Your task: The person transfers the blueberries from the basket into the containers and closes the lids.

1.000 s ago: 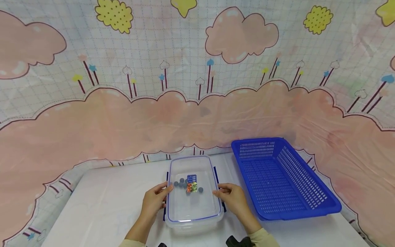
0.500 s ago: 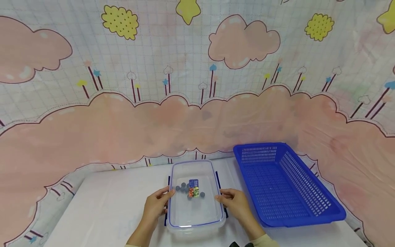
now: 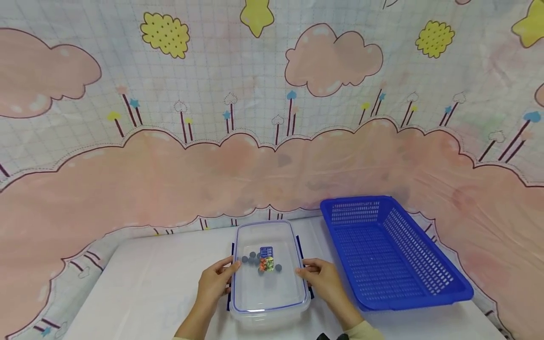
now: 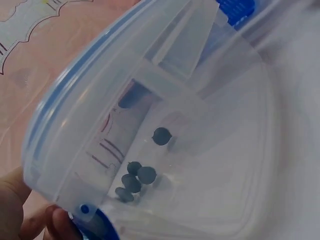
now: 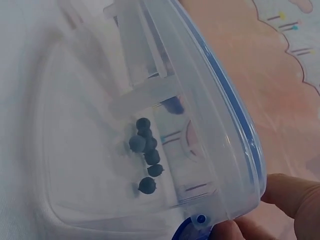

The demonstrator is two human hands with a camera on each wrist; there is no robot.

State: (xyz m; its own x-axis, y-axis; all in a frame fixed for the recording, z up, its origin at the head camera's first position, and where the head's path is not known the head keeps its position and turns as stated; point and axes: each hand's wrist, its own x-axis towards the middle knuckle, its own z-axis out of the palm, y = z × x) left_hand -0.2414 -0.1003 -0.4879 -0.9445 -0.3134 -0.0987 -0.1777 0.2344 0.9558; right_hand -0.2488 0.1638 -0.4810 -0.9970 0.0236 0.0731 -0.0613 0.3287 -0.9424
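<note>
A clear plastic food storage box (image 3: 272,295) stands on the white table with its blue-sealed lid on. A printed label (image 3: 266,259) sits mid-lid. Several small dark round berries, like blueberries (image 5: 151,156), lie on the box floor. My left hand (image 3: 212,283) holds the box's left side, thumb on the lid edge and fingers lower by the blue latch (image 4: 95,225). On the opposite side my right hand (image 3: 325,281) holds the edge the same way, close to another blue latch (image 5: 192,231). Both blue side latches stick out from the box. A translucent end flap (image 4: 192,45) also stands outward.
A large blue plastic basket (image 3: 382,264) with slotted walls stands to the right of the box. Behind the table (image 3: 148,274) hangs a patterned cloth (image 3: 238,174) with pink clouds, which also runs down the sides.
The head view has tilted up slightly, so the box, basket and hands appear a little lower. Both hands keep the same hold on the box.
</note>
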